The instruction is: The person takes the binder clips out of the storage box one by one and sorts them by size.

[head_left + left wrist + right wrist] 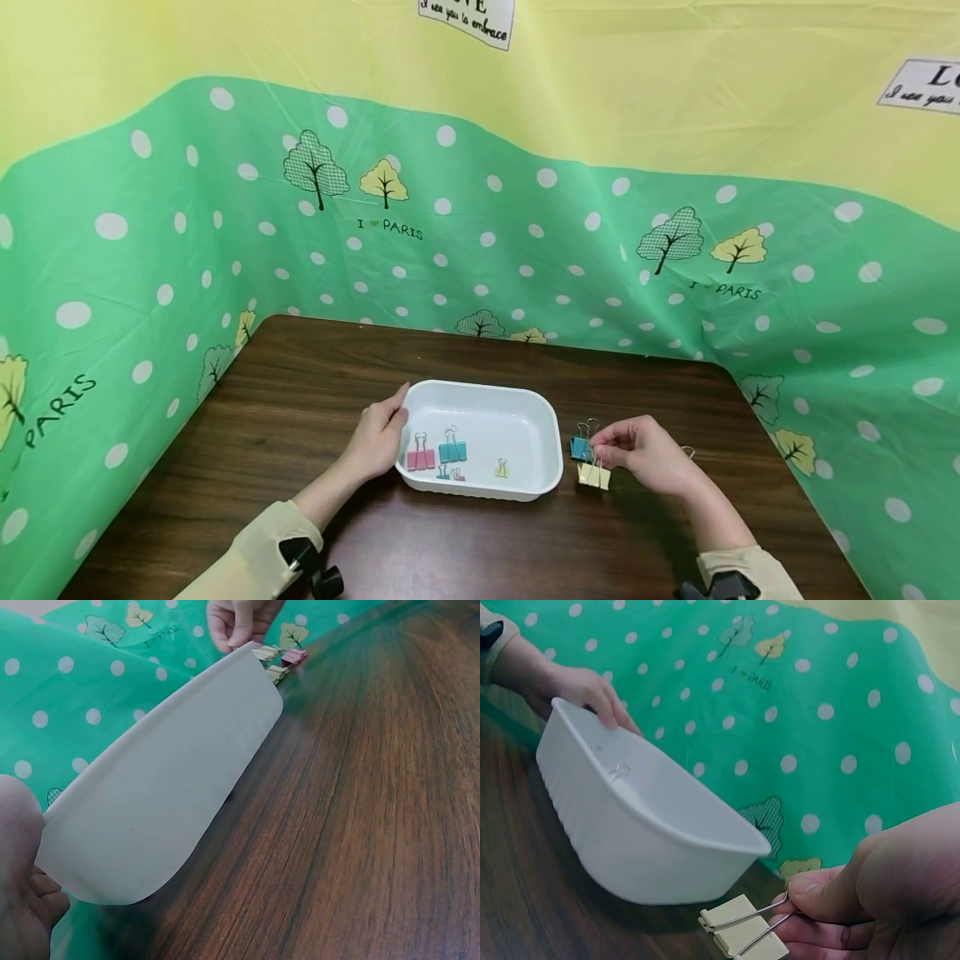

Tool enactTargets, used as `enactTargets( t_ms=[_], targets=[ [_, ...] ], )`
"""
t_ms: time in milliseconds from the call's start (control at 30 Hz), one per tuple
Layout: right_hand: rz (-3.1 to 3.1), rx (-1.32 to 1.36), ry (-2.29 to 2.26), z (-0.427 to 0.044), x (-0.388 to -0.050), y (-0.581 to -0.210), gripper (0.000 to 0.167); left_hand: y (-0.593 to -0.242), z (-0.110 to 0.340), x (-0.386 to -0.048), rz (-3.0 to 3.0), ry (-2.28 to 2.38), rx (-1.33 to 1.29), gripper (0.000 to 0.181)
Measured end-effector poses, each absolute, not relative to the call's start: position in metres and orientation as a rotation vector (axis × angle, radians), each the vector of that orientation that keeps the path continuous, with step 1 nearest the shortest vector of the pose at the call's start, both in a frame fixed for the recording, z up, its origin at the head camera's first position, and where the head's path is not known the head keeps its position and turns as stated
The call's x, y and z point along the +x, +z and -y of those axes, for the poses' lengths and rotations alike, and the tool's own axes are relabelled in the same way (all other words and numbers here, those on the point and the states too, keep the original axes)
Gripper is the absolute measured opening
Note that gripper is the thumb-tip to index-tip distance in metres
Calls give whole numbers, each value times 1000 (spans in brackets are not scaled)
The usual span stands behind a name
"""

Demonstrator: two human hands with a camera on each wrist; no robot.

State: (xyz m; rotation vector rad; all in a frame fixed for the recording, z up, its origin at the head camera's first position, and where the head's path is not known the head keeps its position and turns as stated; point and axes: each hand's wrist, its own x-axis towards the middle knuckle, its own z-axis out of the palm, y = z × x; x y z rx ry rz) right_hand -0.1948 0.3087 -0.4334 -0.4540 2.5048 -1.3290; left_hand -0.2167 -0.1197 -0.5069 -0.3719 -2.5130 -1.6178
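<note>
A white plastic tray rests on the table, its left end gripped by my left hand with the thumb over the rim. Inside lie a large pink binder clip, a large blue binder clip, a small yellow binder clip and small blue and pink ones. Right of the tray, my right hand pinches a pale yellow binder clip by its wire handles. Just behind that clip stands another blue binder clip, partly covered by the fingers.
The dark wooden table backs onto a green and yellow printed curtain. Beyond the tray, the left wrist view shows a pink binder clip near the right hand. A wire handle peeks out behind the right wrist.
</note>
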Motion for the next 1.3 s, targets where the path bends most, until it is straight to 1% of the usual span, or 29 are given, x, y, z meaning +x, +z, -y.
enactTargets(
  t_ms=[300, 467, 633, 967, 1300],
  targets=[
    [-2428, -428, -1396, -313, -190, -455, 14, -508, 119, -217, 2513, -1623, -372, 46],
    [-2400, -393, -1406, -312, -188, -462, 13, -507, 119, -217, 2512, -1624, -374, 46],
    [-2427, -412, -1367, -312, -188, -465, 12, -507, 119, -217, 2513, -1617, -377, 46],
    [-2416, -424, -1377, -312, -187, -466, 15, -507, 119, -216, 2510, -1616, -382, 46],
    [-2475, -439, -1410, -314, -193, -451, 24, -506, 119, -216, 2516, -1615, -367, 46]
  ],
)
